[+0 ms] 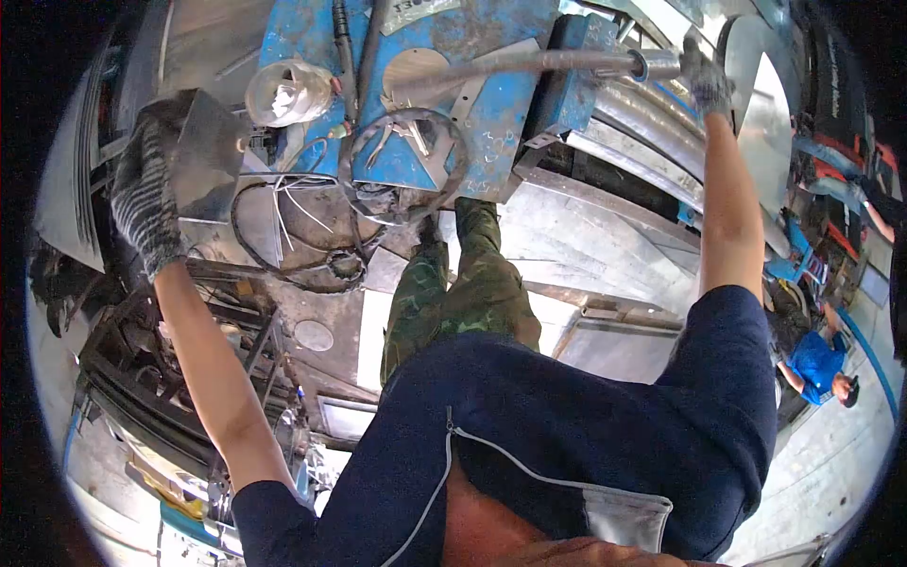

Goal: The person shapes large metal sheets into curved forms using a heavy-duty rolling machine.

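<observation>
My left hand [146, 194], in a striped work glove, is closed on the edge of a grey bent metal piece [210, 156] at the left of the blue table. At the upper right, my gloved right hand [706, 80] is wrapped around the end of a long metal pipe [539, 62]. The pipe has a wider collar near that hand and reaches leftward above the blue table [496, 142]. Beside the metal piece stands a white plastic bucket [283, 93] with pale things in it. The fingers of my left hand are partly hidden.
Looped black cable [250, 241] and a dark ring [463, 165] lie near my feet. Metal tubes [642, 142] are stacked at the right, beside a round metal sheet [746, 52]. A dark metal frame [161, 364] stands lower left. Another person in blue [817, 367] is far right.
</observation>
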Motion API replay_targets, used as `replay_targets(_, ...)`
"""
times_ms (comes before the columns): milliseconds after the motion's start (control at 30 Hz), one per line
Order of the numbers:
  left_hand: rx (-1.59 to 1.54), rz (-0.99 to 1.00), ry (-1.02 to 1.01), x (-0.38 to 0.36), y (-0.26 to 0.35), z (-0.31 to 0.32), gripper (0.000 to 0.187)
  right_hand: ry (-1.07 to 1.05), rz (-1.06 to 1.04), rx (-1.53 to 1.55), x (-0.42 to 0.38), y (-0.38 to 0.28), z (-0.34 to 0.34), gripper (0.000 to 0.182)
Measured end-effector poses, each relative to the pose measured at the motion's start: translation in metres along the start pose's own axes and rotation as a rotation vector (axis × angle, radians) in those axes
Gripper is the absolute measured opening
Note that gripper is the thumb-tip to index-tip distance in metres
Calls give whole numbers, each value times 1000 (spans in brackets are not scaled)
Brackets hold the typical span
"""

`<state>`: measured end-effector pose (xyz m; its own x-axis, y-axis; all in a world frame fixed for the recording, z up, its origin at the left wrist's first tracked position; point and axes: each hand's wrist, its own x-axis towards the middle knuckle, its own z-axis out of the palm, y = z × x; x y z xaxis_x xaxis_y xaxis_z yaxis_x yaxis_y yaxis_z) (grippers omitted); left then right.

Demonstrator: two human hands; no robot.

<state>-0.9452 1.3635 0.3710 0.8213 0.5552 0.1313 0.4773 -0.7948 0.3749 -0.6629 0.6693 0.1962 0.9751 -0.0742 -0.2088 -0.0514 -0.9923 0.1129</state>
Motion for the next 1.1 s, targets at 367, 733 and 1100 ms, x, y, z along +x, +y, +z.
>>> replay_targets(367,237,-173,-27,20,12,12,60,-185,410,594,-287,63,127,48)
replay_targets(733,-334,415,-130,9,-37,17,40,-360,74,759,-453,-155,158,37)
replay_targets(1100,-833,269,-609,-129,169,41,69,-750,217,1371,-346,-359,87,51)
